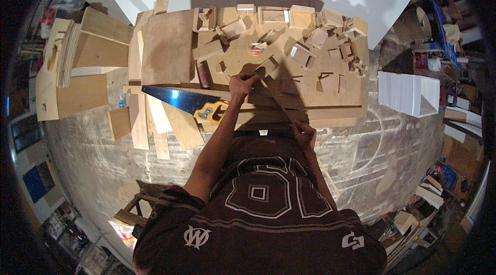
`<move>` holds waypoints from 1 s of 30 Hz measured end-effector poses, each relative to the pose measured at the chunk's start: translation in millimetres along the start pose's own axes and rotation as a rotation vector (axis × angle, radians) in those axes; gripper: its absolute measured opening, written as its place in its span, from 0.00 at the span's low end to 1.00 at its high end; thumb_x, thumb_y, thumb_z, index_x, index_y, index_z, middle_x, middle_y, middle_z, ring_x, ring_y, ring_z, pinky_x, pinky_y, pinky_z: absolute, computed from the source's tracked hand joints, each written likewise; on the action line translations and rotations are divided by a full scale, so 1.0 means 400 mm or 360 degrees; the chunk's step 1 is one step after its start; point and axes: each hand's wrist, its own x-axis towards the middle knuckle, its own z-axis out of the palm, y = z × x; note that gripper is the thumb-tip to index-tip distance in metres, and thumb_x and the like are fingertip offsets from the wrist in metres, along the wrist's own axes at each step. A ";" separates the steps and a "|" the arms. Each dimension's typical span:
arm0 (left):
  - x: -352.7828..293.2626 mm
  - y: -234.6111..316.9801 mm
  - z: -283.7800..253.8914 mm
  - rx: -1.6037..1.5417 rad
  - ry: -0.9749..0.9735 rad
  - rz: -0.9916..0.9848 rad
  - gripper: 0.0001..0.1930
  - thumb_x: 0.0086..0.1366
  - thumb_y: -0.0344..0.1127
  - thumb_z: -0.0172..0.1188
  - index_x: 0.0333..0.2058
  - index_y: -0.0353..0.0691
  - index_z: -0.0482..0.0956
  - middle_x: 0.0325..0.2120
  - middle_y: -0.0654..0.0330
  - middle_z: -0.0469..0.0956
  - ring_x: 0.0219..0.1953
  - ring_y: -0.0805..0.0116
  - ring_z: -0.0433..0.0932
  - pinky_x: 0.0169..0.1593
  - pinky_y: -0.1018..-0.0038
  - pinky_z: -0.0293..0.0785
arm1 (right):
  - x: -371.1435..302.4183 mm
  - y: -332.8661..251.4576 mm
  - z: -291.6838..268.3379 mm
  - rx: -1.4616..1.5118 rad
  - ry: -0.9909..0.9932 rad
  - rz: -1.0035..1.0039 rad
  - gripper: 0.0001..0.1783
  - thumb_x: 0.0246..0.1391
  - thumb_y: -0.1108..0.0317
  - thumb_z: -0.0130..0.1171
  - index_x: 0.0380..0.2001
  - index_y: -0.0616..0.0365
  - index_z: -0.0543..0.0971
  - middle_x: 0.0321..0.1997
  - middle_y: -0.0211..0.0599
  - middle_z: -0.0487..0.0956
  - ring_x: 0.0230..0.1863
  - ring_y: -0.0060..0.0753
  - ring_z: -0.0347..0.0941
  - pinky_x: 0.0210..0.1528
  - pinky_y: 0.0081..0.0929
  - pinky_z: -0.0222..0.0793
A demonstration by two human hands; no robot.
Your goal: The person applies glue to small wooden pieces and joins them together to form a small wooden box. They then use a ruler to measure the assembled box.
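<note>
A thin wooden strip runs slantwise between my hands over the near side of the wooden worktable. My left hand is closed at its far end, fingers pinched together. At its near end, close to my body, my right hand is closed around the strip. Just beyond my left fingers lies a small wooden block. Left of my left forearm rests a handsaw with a blue blade and a yellow handle. My shadow darkens the area around the strip.
Several small open wooden boxes and offcuts crowd the table's far and right parts. A large flat board covers its left side. Loose planks jut over the near left edge. A white cabinet stands on the floor to the right.
</note>
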 end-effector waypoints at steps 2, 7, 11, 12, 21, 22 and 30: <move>0.000 -0.001 0.003 -0.0055 -0.0011 -0.0049 0.19 0.56 0.47 0.71 0.39 0.38 0.87 0.29 0.56 0.86 0.27 0.69 0.84 0.35 0.74 0.79 | 0.003 0.005 -0.001 -0.0021 -0.0003 -0.0033 0.15 0.48 0.63 0.73 0.40 0.56 0.87 0.28 0.40 0.84 0.26 0.29 0.80 0.31 0.26 0.75; -0.005 0.007 0.002 -0.0032 -0.0016 -0.0064 0.18 0.57 0.46 0.71 0.39 0.39 0.88 0.29 0.57 0.86 0.27 0.69 0.84 0.35 0.74 0.79 | 0.009 -0.001 -0.006 0.0022 -0.0014 -0.0040 0.16 0.48 0.63 0.74 0.40 0.56 0.87 0.28 0.40 0.84 0.25 0.29 0.80 0.31 0.26 0.74; -0.001 0.008 0.002 -0.0022 -0.0022 -0.0098 0.18 0.56 0.47 0.71 0.39 0.40 0.88 0.29 0.57 0.86 0.28 0.69 0.84 0.36 0.73 0.79 | 0.004 0.009 -0.005 0.0018 -0.0011 0.0018 0.16 0.47 0.63 0.74 0.40 0.56 0.87 0.27 0.40 0.84 0.25 0.29 0.80 0.31 0.26 0.74; 0.002 0.001 0.003 -0.0016 -0.0018 -0.0110 0.18 0.56 0.47 0.71 0.39 0.40 0.88 0.29 0.57 0.86 0.28 0.69 0.84 0.36 0.73 0.79 | 0.007 0.005 -0.007 -0.0029 -0.0029 0.0013 0.16 0.47 0.63 0.74 0.40 0.56 0.87 0.27 0.40 0.84 0.25 0.29 0.79 0.30 0.26 0.74; 0.008 -0.018 0.011 -0.0134 0.0005 -0.0150 0.18 0.55 0.47 0.72 0.38 0.40 0.88 0.26 0.58 0.86 0.27 0.71 0.83 0.35 0.74 0.78 | 0.015 0.000 -0.011 -0.0018 0.0006 -0.0095 0.16 0.47 0.64 0.73 0.41 0.55 0.87 0.24 0.39 0.82 0.22 0.28 0.76 0.29 0.27 0.72; 0.009 -0.022 0.010 -0.0123 0.0013 -0.0151 0.18 0.55 0.47 0.72 0.37 0.39 0.88 0.26 0.58 0.86 0.27 0.71 0.83 0.35 0.74 0.78 | 0.015 -0.003 -0.013 -0.0013 -0.0007 -0.0107 0.16 0.48 0.64 0.73 0.41 0.55 0.87 0.23 0.39 0.82 0.22 0.28 0.75 0.28 0.27 0.71; -0.022 0.026 0.009 -0.0171 0.0045 -0.0158 0.14 0.58 0.41 0.71 0.37 0.37 0.88 0.26 0.56 0.85 0.24 0.71 0.83 0.31 0.74 0.79 | 0.012 0.008 -0.008 -0.0023 0.0024 -0.0154 0.18 0.47 0.64 0.74 0.43 0.55 0.87 0.22 0.38 0.81 0.20 0.25 0.71 0.27 0.26 0.68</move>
